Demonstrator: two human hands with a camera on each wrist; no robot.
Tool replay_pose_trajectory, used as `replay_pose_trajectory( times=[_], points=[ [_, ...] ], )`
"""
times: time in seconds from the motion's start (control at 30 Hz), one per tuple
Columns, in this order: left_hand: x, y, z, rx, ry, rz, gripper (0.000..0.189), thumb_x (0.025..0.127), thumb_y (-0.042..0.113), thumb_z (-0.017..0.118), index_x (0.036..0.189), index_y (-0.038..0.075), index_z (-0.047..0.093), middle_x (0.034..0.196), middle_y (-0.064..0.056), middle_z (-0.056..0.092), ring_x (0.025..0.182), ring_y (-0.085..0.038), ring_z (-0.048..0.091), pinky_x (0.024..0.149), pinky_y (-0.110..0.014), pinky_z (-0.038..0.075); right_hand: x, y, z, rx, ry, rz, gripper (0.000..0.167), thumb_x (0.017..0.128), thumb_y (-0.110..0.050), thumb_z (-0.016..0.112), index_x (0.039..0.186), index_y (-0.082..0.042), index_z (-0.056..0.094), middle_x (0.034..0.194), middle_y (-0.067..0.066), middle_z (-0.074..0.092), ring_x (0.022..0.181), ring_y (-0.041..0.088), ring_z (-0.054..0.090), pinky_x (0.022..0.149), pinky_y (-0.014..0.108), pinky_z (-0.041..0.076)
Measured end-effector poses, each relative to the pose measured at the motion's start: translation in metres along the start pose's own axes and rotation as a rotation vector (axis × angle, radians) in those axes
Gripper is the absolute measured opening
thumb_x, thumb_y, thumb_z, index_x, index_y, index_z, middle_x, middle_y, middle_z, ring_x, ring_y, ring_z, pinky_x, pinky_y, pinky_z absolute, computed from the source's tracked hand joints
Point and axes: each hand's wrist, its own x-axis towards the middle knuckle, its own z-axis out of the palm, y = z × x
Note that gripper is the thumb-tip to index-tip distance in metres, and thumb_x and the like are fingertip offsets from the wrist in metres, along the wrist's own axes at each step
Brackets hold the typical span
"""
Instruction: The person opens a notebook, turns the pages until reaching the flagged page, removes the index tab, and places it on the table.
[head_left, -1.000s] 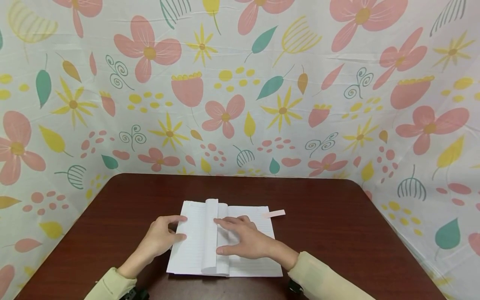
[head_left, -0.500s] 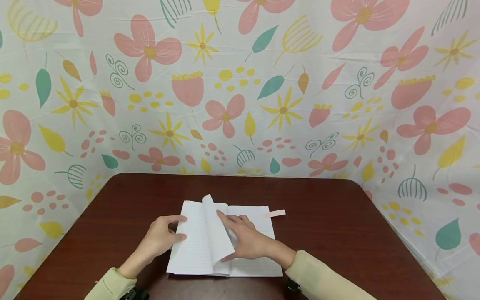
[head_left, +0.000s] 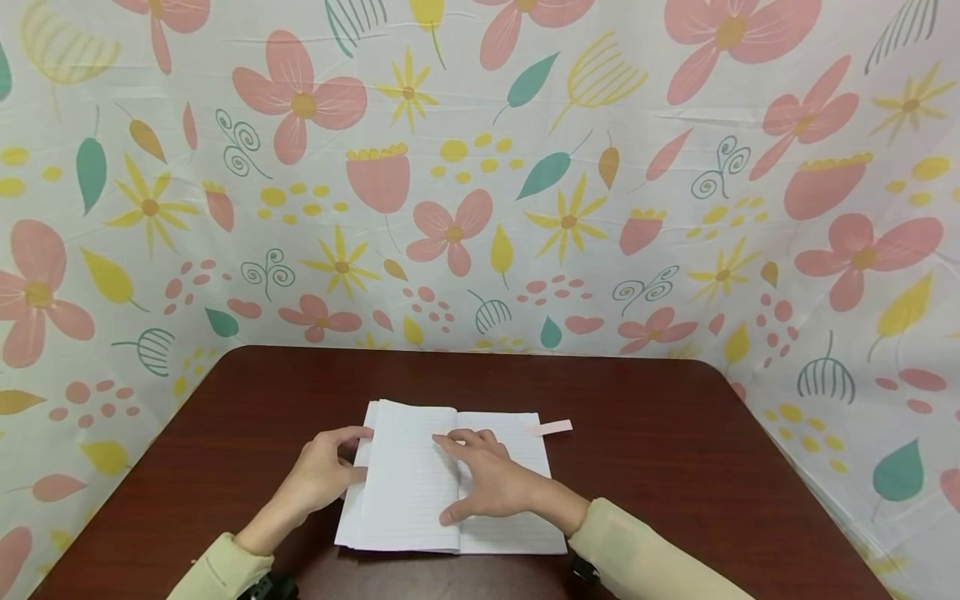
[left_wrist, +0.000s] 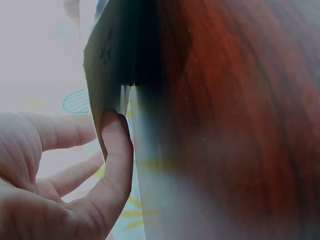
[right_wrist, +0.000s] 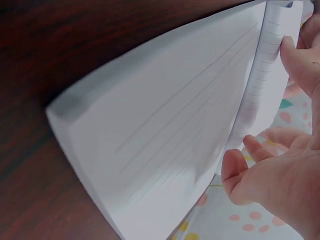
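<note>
An open lined notebook point(head_left: 412, 475) lies on the table. My left hand point(head_left: 324, 471) holds its left edge. The left wrist view shows that hand point(left_wrist: 60, 195) with one finger bent against the notebook's cover point(left_wrist: 106, 55), which carries small dark writing. My right hand point(head_left: 498, 482) is over the middle of the notebook, thumb and fingers spread apart, the forefinger and thumb close to the left page beside the spine. In the right wrist view, a curved band of lined page point(right_wrist: 262, 62) runs along the spine near the right hand point(right_wrist: 285, 175).
A pale pink strip point(head_left: 555, 427) sticks out past the upper right edge of the notebook. The dark brown table point(head_left: 637, 433) has rounded far corners. Behind it hangs a white cloth point(head_left: 465, 317) printed with flowers and leaves.
The page that stood rolled near the spine, then swung out slanting, now lies flat on the left side. The right fingers have shifted slightly with it. The left hand keeps its place.
</note>
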Motion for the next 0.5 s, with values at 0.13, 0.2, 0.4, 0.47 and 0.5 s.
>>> replay_pose_trajectory(
  times=[0.13,0.2,0.4,0.47,0.5],
  points=[
    [-0.0001,0.0019,-0.0011,-0.001,-0.009,0.008,0.053,0.085,-0.005,0.077,0.137,-0.001,0.066,0.115,-0.016,0.065,0.069,-0.019,0.067,0.057,-0.037,0.053,0.0001,0.0011,0.0004,0.001,0.004,-0.001,0.102,0.078,-0.045,0.093,0.162,-0.013,0.043,0.158,0.009,0.041,0.134,0.032,0.037,0.106,0.055,0.034],
    [-0.0003,0.0025,-0.0017,0.022,-0.009,0.013,0.053,0.086,-0.005,0.076,0.138,0.0,0.065,0.113,-0.015,0.067,0.076,-0.019,0.068,0.061,-0.037,0.055,0.0,0.0013,0.0005,0.001,0.005,-0.002,0.102,0.079,-0.045,0.093,0.162,-0.013,0.044,0.158,0.009,0.041,0.135,0.032,0.037,0.106,0.055,0.034],
    [-0.0005,0.0026,-0.0024,0.094,-0.007,0.034,0.049,0.09,0.0,0.075,0.138,-0.001,0.065,0.116,-0.014,0.071,0.095,-0.023,0.07,0.073,-0.039,0.057,-0.0008,0.0017,0.0004,-0.008,0.011,-0.001,0.102,0.079,-0.047,0.093,0.161,-0.013,0.044,0.159,0.01,0.041,0.136,0.033,0.036,0.106,0.056,0.034],
    [-0.0007,0.0021,-0.0021,0.112,-0.004,0.046,0.049,0.091,0.001,0.075,0.139,-0.001,0.065,0.119,-0.016,0.071,0.1,-0.026,0.07,0.075,-0.041,0.058,-0.001,0.002,0.0001,-0.008,0.011,-0.003,0.102,0.079,-0.048,0.092,0.162,-0.013,0.044,0.16,0.01,0.041,0.136,0.033,0.036,0.106,0.057,0.033],
    [-0.0006,0.0019,-0.0018,0.123,-0.001,0.052,0.049,0.091,0.001,0.075,0.139,-0.001,0.065,0.121,-0.017,0.071,0.102,-0.027,0.07,0.077,-0.042,0.058,-0.0013,0.0022,-0.0002,-0.006,0.011,-0.005,0.102,0.079,-0.048,0.092,0.162,-0.013,0.043,0.16,0.01,0.041,0.137,0.033,0.036,0.107,0.057,0.033]
  ],
)
